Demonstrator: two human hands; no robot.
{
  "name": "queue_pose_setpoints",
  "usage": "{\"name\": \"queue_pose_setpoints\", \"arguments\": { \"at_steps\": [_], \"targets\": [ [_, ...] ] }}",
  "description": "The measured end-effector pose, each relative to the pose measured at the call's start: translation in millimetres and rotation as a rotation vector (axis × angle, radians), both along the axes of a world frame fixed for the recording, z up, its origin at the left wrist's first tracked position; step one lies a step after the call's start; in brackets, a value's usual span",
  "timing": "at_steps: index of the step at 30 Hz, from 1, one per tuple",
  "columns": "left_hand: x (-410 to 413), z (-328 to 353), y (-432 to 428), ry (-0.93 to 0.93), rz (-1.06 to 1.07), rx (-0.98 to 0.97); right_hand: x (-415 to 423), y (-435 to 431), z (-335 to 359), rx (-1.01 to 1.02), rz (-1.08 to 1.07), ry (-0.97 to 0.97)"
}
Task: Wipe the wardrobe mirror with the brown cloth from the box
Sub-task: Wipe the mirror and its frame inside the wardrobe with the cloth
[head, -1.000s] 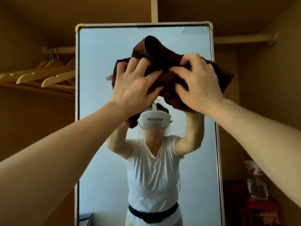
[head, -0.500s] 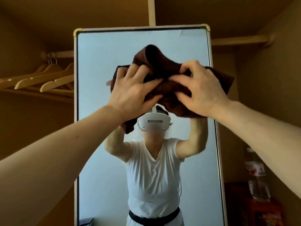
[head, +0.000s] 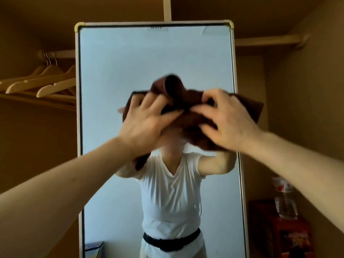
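Domestic setting: the inside of a clothes wardrobe. Wooden hangers (head: 46,82) hang from a rail (head: 61,54) at upper left; a second rail (head: 266,41) runs at upper right. A tall framed mirror (head: 130,58) fills the centre. Brown panel walls enclose the space. A plastic bottle (head: 283,198) stands on a red cabinet (head: 270,229) at lower right.

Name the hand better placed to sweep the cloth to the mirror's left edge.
Left, probably. The left hand lies spread on the brown cloth, nearer the left edge of the wardrobe mirror; the right hand pinches a fold by the right edge.
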State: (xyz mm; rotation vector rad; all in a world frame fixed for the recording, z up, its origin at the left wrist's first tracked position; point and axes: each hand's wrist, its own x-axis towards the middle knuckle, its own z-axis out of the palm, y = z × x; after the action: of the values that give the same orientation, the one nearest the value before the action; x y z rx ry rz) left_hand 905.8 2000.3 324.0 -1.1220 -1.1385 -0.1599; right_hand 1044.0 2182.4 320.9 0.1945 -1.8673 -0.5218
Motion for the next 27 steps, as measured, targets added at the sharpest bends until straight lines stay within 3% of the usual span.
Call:
{"name": "queue_pose_setpoints", "arguments": {
  "at_steps": [6, 12, 16, 19, 23, 27],
  "targets": [
    [24.7, 58.4, 26.7, -0.148, 0.071, 0.178, 3.1, 2.3, 68.5, -0.151, -0.018, 0.14],
    [20.6, -9.5, 26.8, -0.111, -0.012, 0.096, 4.2, 2.7, -17.2, -0.173, -0.005, 0.162],
    [16.7, -55.7, 19.6, 0.011, -0.014, -0.085, 20.4, 7.7, -68.4, -0.089, -0.038, -0.035],
    [17.7, -25.0, 19.0, 0.029, 0.036, -0.108, 26.2, 10.6, -30.8, -0.062, -0.068, -0.065],
    [28.8, 32.6, 28.8, -0.078, 0.111, 0.069, 22.6, 3.6, 37.9, -0.163, -0.1, 0.044],
    [31.9, 18.2, 37.6, -0.138, 0.087, 0.138, 14.6, 2.7, 24.6, -0.162, -0.076, 0.117]
  ]
}}
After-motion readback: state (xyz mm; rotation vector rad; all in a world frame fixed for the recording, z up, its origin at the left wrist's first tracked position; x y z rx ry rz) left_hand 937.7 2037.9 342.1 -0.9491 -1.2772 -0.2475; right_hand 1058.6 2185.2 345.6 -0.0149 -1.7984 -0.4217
